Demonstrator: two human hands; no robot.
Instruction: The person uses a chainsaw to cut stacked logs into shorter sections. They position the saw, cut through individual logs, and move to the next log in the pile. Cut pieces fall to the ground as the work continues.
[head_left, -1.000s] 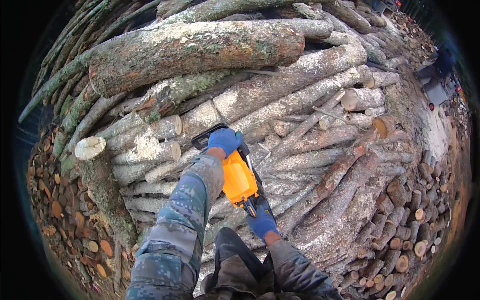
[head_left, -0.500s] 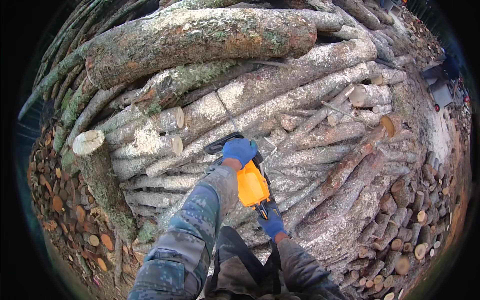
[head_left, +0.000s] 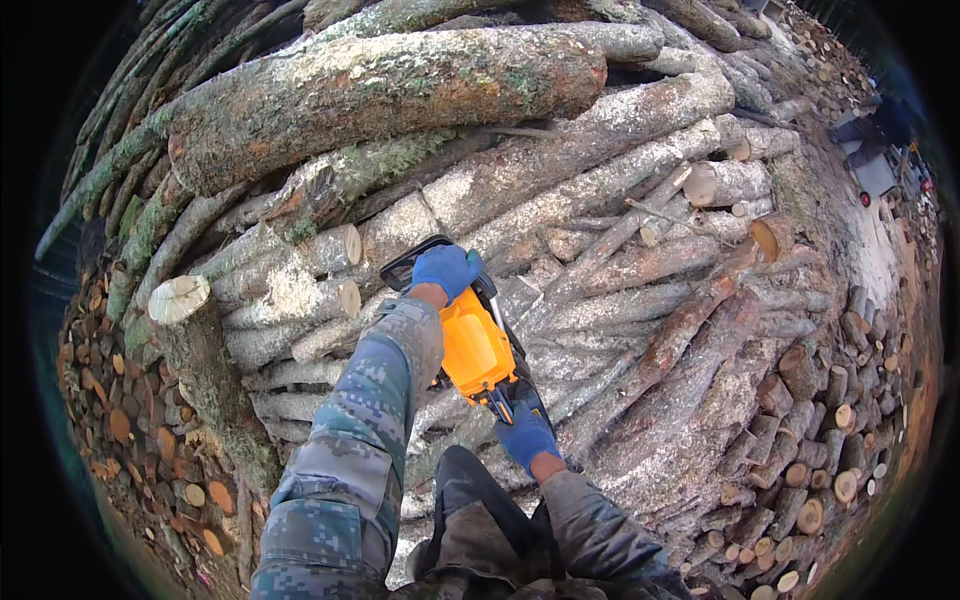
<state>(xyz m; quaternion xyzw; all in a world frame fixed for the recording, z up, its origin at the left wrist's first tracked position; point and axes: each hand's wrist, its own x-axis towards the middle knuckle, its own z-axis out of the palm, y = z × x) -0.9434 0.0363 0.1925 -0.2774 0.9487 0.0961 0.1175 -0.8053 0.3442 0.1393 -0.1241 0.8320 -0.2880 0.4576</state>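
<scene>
I hold an orange and black chainsaw (head_left: 476, 345) in front of my legs, over the pile of logs. My left hand (head_left: 446, 270), in a blue glove, is closed round the front handle, just behind the black hand guard (head_left: 410, 262). Wrapped round the rear handle is my right hand (head_left: 527, 438), also gloved in blue. The guide bar is mostly hidden behind the guard and my left hand. Beyond the guard lies a long, pale-barked log (head_left: 480, 190) with a narrow dark cut line across it.
A thick mossy log (head_left: 380, 100) lies across the far side. On the left, a log (head_left: 200, 340) shows a pale sawn end. Short cut pieces (head_left: 785, 500) are heaped at right, others (head_left: 130, 430) at left. A person (head_left: 880, 130) is at the far right.
Both hands have drawn the chainsaw left and slightly up in the picture. The thin line beyond the guard looks shorter now. My view has shifted a little.
</scene>
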